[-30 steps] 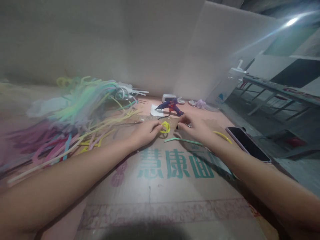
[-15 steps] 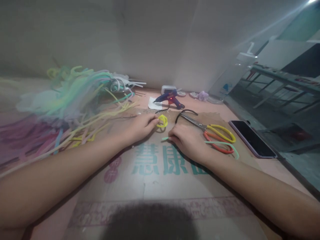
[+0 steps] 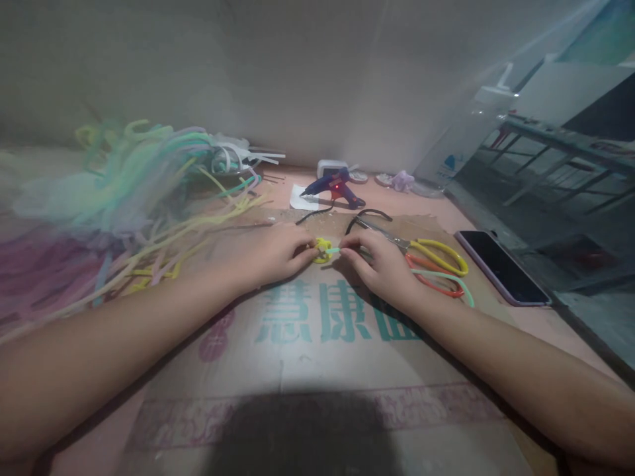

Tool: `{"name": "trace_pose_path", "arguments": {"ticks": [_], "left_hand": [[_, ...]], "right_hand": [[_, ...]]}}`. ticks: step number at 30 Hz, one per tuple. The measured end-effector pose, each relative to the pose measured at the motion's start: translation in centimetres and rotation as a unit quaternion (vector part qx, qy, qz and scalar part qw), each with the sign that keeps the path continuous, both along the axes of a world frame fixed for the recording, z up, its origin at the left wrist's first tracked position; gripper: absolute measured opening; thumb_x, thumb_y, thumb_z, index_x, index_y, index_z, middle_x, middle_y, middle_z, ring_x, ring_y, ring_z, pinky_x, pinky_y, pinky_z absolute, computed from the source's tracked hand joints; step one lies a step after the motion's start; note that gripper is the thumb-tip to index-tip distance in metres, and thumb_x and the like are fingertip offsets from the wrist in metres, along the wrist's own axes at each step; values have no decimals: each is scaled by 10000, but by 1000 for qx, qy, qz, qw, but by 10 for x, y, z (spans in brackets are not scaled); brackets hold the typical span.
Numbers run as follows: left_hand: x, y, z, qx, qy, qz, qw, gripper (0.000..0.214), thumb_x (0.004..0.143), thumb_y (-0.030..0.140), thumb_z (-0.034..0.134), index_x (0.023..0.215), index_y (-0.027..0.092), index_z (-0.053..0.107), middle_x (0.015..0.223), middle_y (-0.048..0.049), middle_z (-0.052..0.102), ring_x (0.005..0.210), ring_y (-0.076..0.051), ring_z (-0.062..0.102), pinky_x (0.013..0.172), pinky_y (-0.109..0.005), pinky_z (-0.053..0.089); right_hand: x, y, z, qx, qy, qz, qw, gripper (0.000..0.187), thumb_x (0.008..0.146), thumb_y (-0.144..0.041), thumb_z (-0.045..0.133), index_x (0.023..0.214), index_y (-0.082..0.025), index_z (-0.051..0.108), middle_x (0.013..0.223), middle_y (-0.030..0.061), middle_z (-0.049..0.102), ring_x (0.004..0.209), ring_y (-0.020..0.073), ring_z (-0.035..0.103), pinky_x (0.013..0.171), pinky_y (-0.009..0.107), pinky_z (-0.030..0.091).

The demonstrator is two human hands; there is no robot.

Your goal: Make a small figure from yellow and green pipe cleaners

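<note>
My left hand [image 3: 288,254] pinches a small yellow looped pipe cleaner [image 3: 323,253] between thumb and fingertips, above the printed cardboard. From the right, my right hand [image 3: 374,261] grips a light green pipe cleaner [image 3: 467,285] close to its end. That end reaches the yellow loops; whether it passes through them I cannot tell. The rest of the green stem runs behind my right hand and over the handles of the scissors [image 3: 431,259]. These have one yellow and one orange handle, and my hand partly covers their blades.
A blue glue gun [image 3: 331,184] with a red light stands at the back by white paper [image 3: 303,198]. Many coloured pipe cleaners [image 3: 149,172] heap at the left. A phone [image 3: 501,268] lies right, with a clear bottle [image 3: 459,142] behind. Cardboard [image 3: 297,370] covers the table.
My right hand has moved up and slightly left, bringing the green pipe cleaner's end to the yellow loops. The left hand still holds the yellow piece. The view has shifted slightly.
</note>
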State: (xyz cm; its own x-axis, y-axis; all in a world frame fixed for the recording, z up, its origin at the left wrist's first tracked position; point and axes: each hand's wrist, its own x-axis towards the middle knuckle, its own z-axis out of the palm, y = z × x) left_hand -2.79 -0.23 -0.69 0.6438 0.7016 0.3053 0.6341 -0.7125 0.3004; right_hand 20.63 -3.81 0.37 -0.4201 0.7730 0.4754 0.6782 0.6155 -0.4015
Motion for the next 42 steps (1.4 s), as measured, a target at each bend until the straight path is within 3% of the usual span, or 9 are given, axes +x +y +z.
{"name": "trace_pose_path", "arguments": {"ticks": [5,7,10,13,24,31,42], "left_hand": [[-1,-2,-1,27,-98,14,995,241,896,341,579,1057,163,603,1044,-95,634,960,-235,601,811,-348,470],[-3,-4,0,45,-123,-1,991,193,873,294,592,1022,170,595,1065,-88,634,972,-224,605,835,-344,479],[-3,-7,3,76,-66,-47,994,133,905,284,566,913,182,652,1070,-79,655,966,-223,615,848,-351,470],[0,-7,4,87,11,-59,994,233,959,352,539,977,191,707,1071,-81,690,976,-239,632,849,-371,461],[0,0,-8,52,1,-9,999,191,972,327,537,962,208,687,964,-62,684,911,-219,631,804,-335,466],[3,-5,-1,-20,-75,-53,996,166,973,299,500,927,185,611,916,-48,654,835,-185,598,741,-302,447],[4,-6,1,-35,-78,-66,994,198,938,360,563,871,174,577,871,-38,624,774,-166,560,682,-284,401]], "right_hand": [[-1,1,-2,12,7,10,1000,94,940,-242,556,941,-203,641,912,65,715,867,225,633,800,359,464],[0,1,-2,11,12,8,1000,89,939,-241,557,937,-205,638,912,65,715,870,226,636,802,360,467],[0,1,-2,9,13,8,1000,89,938,-234,552,936,-205,637,907,65,713,868,227,639,796,357,467],[-1,0,-1,8,9,5,1000,90,938,-238,553,932,-201,635,900,65,709,857,225,640,792,353,466],[0,1,-2,25,18,17,999,70,931,-223,574,919,-197,638,872,53,714,809,200,643,730,318,473],[2,1,-1,73,12,46,996,99,923,-178,563,951,-202,654,880,55,716,804,197,638,729,323,482],[3,2,-2,84,11,63,994,108,913,-158,565,952,-206,653,866,50,715,781,191,632,711,320,480]]}}
